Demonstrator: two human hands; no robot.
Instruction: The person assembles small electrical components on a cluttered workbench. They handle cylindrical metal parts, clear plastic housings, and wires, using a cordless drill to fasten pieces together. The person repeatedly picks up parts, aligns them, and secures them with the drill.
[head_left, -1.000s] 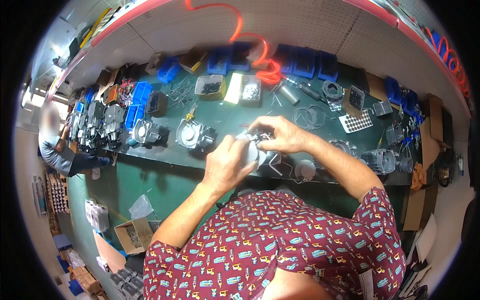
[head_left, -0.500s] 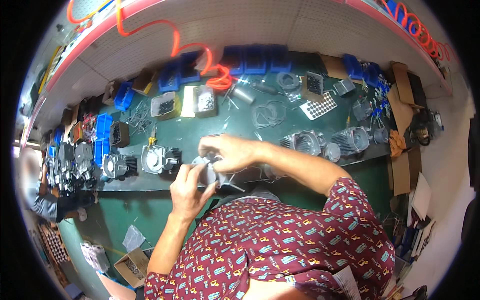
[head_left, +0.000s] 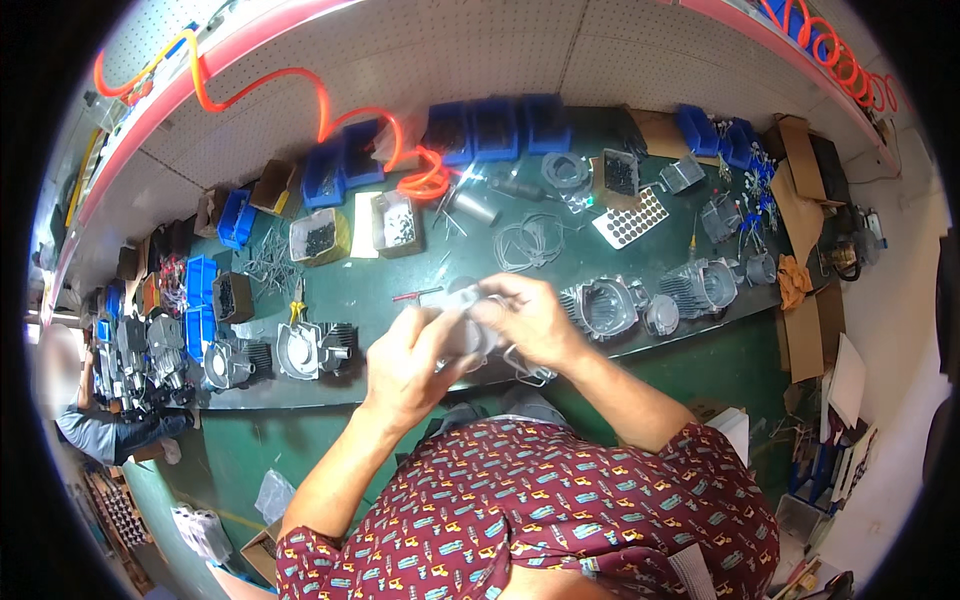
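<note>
- This is a workshop: a long green table (head_left: 375,288) stretches well past the left hand (head_left: 403,370) and the right hand (head_left: 542,325).
- Finned metal housings (head_left: 607,308) stand on it to either side of the hands.
- Beyond the hands, blue bins (head_left: 497,148) and open boxes (head_left: 402,249) of small parts line the back, before a perforated wall panel (head_left: 480,60).
- An orange-red coiled hose (head_left: 422,187) hangs there too.
- Far left of the hands, a co-worker (head_left: 92,432) is beside crowded metal units (head_left: 165,342).
</note>
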